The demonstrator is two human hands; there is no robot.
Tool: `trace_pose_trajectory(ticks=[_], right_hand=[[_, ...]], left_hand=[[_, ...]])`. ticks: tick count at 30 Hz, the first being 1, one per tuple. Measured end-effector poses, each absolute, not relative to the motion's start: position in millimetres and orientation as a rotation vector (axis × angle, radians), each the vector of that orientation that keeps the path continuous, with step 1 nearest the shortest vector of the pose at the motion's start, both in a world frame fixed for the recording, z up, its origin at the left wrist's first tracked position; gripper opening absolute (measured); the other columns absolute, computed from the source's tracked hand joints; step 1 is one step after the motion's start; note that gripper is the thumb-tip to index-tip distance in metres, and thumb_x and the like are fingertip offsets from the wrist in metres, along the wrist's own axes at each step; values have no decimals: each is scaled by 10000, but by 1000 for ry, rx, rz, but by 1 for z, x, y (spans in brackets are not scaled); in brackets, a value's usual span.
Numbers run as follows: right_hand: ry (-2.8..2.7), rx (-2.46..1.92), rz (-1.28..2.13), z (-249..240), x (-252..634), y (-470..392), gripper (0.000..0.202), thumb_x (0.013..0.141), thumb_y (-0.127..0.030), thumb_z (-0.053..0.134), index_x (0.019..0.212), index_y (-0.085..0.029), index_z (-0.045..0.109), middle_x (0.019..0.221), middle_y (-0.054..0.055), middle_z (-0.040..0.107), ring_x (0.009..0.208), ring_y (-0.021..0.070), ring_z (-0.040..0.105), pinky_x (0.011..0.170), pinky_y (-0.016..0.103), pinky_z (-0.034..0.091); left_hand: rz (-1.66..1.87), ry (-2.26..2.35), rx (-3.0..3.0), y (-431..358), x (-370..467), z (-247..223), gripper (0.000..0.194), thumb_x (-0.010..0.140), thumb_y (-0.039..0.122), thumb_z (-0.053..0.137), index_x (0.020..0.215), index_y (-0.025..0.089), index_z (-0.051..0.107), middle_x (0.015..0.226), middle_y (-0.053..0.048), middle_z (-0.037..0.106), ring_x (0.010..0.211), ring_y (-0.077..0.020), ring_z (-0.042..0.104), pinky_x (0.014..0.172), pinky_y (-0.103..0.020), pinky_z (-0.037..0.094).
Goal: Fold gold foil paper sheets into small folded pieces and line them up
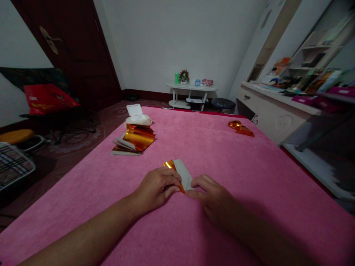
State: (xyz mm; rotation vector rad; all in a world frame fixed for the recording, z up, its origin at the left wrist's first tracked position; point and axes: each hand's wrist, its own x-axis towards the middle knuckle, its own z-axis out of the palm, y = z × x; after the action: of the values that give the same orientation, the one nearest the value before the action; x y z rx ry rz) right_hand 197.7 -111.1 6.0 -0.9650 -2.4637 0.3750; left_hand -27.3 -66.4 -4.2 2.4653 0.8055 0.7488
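Fingers (173,180) on one orange-and-grey paper (183,173)

Cloth under both hands (205,147): plain pink. Sheet between hands (183,173): pale grey, shiny orange-gold edge. Stack beyond left hand (138,137): orange-gold and grey. Folded pieces beyond right hand (240,128): orange-gold. Bag, far left: red.

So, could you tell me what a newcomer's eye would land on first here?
Probably the bright pink cloth, spread wide across the foreground. Next, the shiny orange-gold sheets stacked at its far left, and the red bag on the chair beyond, before the dark door.
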Motion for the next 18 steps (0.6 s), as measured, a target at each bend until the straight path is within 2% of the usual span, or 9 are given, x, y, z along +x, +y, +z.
trace_pose_trajectory(ticks=[13,18], right_hand=[[-2465,-960,424,3,201,-110,471,797,11,419,1138,-249,612,1015,80,557,943,190,516,792,315,470],[-2441,-944,427,-2,202,-109,491,797,18,410,1155,-254,608,1017,82,556,928,189,510,785,318,467]], left_hand=[[727,897,2456,-68,-21,-3,83,843,180,566,828,187,647,843,-24,658,806,-163,592,747,-285,457],[680,942,2519,-68,-18,0,68,830,153,560,830,180,622,857,-29,626,846,-177,563,758,-299,441]])
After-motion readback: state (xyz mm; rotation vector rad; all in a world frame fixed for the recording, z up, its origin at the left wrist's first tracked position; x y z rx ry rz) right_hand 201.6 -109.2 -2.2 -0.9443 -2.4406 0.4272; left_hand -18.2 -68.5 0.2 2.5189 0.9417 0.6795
